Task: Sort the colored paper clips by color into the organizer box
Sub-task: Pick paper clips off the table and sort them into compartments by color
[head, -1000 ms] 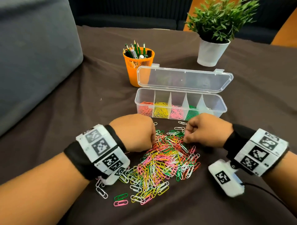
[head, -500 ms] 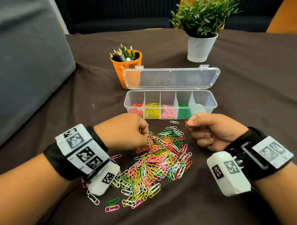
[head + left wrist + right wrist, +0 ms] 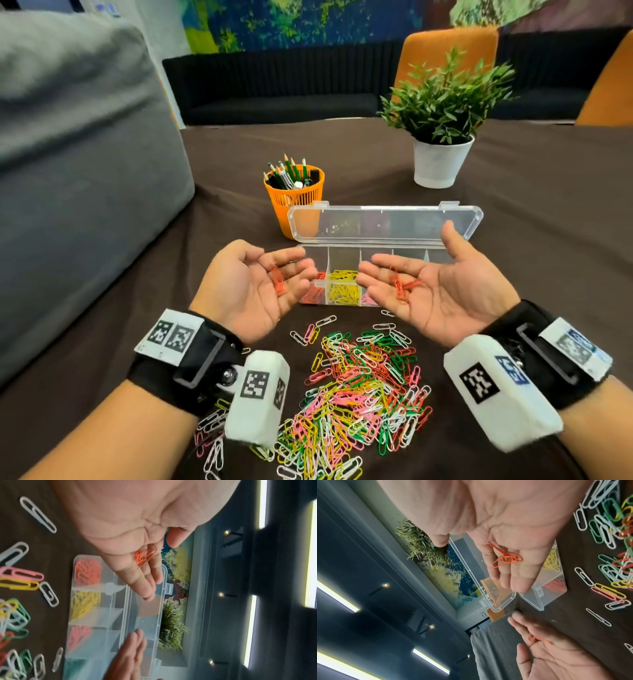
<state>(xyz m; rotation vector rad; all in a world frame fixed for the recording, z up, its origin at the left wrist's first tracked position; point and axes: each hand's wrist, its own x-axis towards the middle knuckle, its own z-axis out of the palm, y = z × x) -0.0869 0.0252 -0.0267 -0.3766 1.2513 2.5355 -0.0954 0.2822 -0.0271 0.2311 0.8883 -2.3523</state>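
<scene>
Both my hands are held palm up, just above the front of the clear organizer box. Across the straight fingers of my left hand lie a few red clips. My right hand is spread the same way and carries a few red clips too. The wrist views show the left hand's red clips and the right hand's red clips resting loose, not pinched. The box's lid stands open; red, yellow and pink clips show in its left compartments. A mixed pile of clips lies between my wrists.
An orange pencil cup stands just behind the box's left end. A plant in a white pot stands at the back right. A grey cushion fills the left side. Stray white clips lie under my left wrist.
Both hands rose from the pile toward the box, turned palm up and opened from fists, and red clips now lie on their fingers. The head view tilted upward.
</scene>
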